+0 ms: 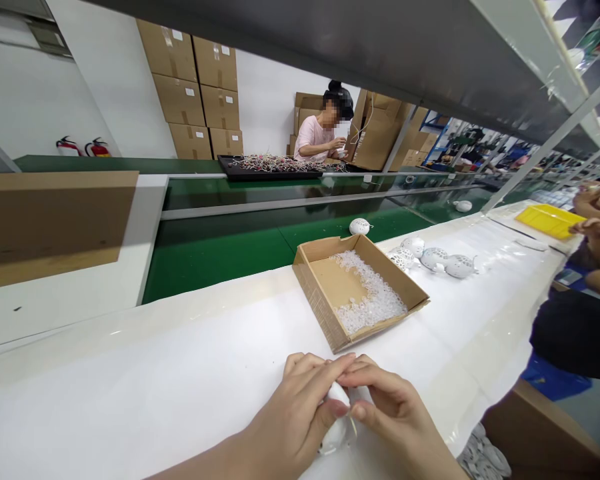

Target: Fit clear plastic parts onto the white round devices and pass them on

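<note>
My left hand (300,407) and my right hand (387,403) meet at the near edge of the white table (130,373). Together they grip a small white round shell (336,437), mostly hidden by the fingers. My right hand pinches at its top with thumb and forefinger. Just beyond my hands lies a shallow cardboard box (320,303) holding a heap of tiny clear plastic pieces (373,300). Further right, several white perforated shells (437,259) lie in a cluster on the table.
A green conveyor belt (220,247) runs behind the table, carrying one white shell (359,227). A yellow tray (550,220) sits far right. A co-worker's arms (597,220) reach in at the right. Another person sits across beside a black tray of wires (270,165) and stacked cartons (195,87).
</note>
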`<action>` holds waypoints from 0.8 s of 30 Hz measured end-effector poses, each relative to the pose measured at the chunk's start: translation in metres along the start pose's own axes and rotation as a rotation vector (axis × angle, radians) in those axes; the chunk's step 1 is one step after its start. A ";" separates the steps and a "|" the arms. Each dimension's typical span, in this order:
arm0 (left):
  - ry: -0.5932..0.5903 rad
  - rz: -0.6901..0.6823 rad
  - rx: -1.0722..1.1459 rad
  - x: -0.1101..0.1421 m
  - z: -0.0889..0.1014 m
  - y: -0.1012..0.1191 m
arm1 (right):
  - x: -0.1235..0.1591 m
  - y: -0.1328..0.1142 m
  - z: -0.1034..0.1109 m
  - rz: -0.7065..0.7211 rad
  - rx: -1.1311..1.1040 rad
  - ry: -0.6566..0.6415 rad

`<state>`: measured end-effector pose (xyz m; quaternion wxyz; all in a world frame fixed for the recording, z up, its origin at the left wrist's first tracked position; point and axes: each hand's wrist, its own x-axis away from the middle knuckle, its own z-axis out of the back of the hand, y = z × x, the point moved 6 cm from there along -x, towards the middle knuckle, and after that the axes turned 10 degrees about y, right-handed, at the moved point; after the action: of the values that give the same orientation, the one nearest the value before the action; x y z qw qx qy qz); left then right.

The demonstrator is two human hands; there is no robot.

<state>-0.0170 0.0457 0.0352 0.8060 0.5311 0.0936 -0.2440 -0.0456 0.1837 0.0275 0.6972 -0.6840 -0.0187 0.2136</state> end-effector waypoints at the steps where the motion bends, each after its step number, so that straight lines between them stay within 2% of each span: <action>1: -0.012 0.011 0.002 0.000 -0.001 -0.001 | 0.001 0.002 0.000 -0.008 -0.015 0.004; 7: -0.009 0.010 0.049 0.002 -0.003 -0.007 | 0.004 -0.001 0.002 0.061 0.141 0.048; 12: -0.020 0.007 0.053 0.007 -0.007 -0.014 | 0.003 -0.007 0.000 0.046 0.091 -0.112; 15: 0.010 0.015 0.054 0.005 -0.004 -0.013 | -0.002 -0.013 -0.002 0.101 0.174 -0.086; 19: 0.011 -0.067 0.035 0.002 -0.005 -0.008 | -0.006 -0.019 -0.009 0.130 0.180 -0.083; 22: -0.006 -0.084 -0.003 0.006 -0.010 -0.013 | -0.001 -0.020 -0.003 0.159 0.214 -0.095; 24: 0.047 -0.112 -0.029 0.007 -0.004 -0.015 | 0.008 -0.018 0.006 0.220 0.290 -0.100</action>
<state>-0.0178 0.0426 0.0187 0.7962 0.5190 0.1458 -0.2747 -0.0353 0.1927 0.0434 0.7594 -0.5626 0.0524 0.3227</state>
